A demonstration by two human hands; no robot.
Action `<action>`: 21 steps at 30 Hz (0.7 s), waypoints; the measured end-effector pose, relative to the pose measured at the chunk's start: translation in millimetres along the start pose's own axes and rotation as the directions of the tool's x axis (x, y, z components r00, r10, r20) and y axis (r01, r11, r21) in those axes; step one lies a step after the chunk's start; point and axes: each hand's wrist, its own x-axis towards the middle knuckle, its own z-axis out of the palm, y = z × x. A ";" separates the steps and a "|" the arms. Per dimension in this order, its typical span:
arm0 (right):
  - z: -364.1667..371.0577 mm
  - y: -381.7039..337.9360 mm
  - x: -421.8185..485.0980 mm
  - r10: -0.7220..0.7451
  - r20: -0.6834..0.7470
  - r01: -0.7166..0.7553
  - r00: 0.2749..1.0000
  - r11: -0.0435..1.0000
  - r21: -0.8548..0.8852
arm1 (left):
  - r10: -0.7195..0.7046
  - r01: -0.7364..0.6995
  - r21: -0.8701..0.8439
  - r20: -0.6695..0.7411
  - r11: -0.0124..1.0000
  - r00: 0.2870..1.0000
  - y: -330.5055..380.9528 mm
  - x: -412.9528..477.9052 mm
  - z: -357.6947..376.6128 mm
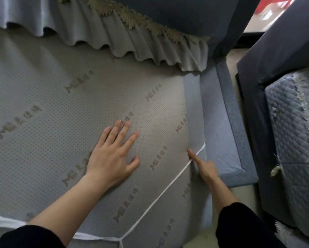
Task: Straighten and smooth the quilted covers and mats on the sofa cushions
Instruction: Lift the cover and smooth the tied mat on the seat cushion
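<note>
Pale floor (232, 66) runs between a dark blue sofa back (168, 13) and a second dark sofa (275, 51).

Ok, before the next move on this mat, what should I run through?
1. Left hand flat on the mat, pinning it: ok.
2. Right hand at the mat's right edge, forefinger beside the white strap: ok. Whether its other fingers grip the edge: cannot tell.
3. Mat smooth around the left hand: ok, no creases show.
4. Mat covering the blue cushion: not ok, a strip lies bare on the right.
5. Strap tucked under the corner: not ok, it lies across the top of the mat.
6. Frilled cover clear of the mat's rear edge: not ok, it hangs over it.
</note>
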 end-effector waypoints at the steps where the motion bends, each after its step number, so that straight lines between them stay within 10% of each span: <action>1: -0.6 4.6 -3.1 0.022 0.034 -0.020 0.999 0.998 -0.051 | 0.008 -0.008 0.007 0.023 1.000 1.000 1.7 -2.3 0.0; 10: 7.5 -90.0 -59.4 -0.334 0.089 0.346 0.938 0.904 -0.250 | -0.064 0.071 -0.083 0.090 0.994 0.994 9.1 14.5 -21.7; 21: 47.1 -276.6 -158.3 -0.688 0.130 0.687 0.714 0.654 -0.315 | -0.249 0.269 0.012 -0.340 0.963 0.907 -146.0 57.2 -130.7</action>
